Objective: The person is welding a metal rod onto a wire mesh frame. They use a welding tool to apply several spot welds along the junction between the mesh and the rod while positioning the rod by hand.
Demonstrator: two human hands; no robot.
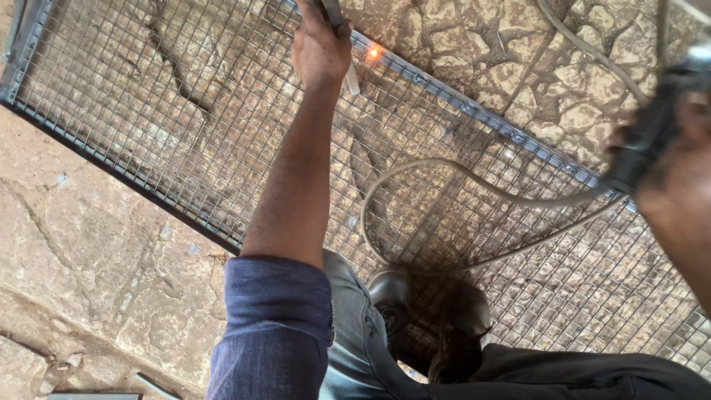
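The person stands over a large rectangular panel of grey wire mesh in a flat steel frame point(222, 126), which lies flat on the cracked stone floor point(81, 244), low enough that both feet can rest on it and hold it down; one dark leather shoe point(392, 292) is planted on the grid near the bottom of the view. The left hand point(320, 46) reaches far out to the frame's far rail, its fingers closed around a thin rod-like tool point(335, 16) whose upper end runs out of the picture, and just beside it an orange glowing spot point(374, 52) sits on the frame's edge, where mesh meets rail. The long reach keeps the body well back from that hot point. The right hand point(678, 170) is up close to the camera and blurred; it seems wrapped around a dark object point(652, 133), though I cannot tell exactly what that is. A pale grey cable point(444, 174) loops across the mesh between the two hands and lies across the working area, near the feet, where it could snag. A second cable point(585, 48) runs over the floor beyond the frame. A small flat metal piece point(152, 384) lies on the stone at the lower left, well apart from the work.
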